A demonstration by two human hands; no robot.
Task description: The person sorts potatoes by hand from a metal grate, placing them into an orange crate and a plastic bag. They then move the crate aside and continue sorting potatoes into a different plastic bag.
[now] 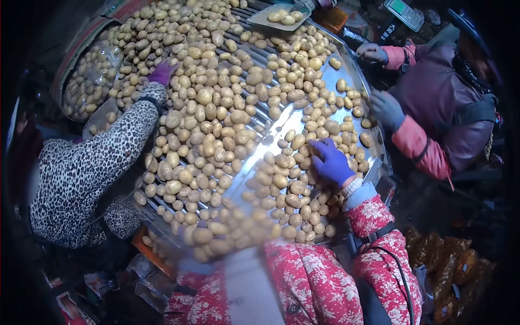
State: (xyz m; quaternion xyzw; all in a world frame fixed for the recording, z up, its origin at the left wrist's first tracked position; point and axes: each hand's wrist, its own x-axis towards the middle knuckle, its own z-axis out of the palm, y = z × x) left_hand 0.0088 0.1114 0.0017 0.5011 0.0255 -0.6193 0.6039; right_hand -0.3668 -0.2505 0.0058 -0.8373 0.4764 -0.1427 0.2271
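My right hand (333, 164), in a purple glove, reaches over the potatoes (295, 187) on the metal sorting table. Its fingers are apart, and the fingertips lie at the potatoes with nothing held in them. On the lower left, my left hand is mostly hidden behind a blurred heap of potatoes (216, 238). Only the blue cuff and red floral sleeve (208, 287) below it show clearly, so its fingers cannot be made out.
More potatoes cover the metal rollers (262, 122). A co-worker's purple-gloved hand (162, 73) touches potatoes at upper left. Another person's grey-gloved hand (387, 110) is at the right rim. A scoop (279, 17) holds several potatoes; a scale (404, 13) stands beyond.
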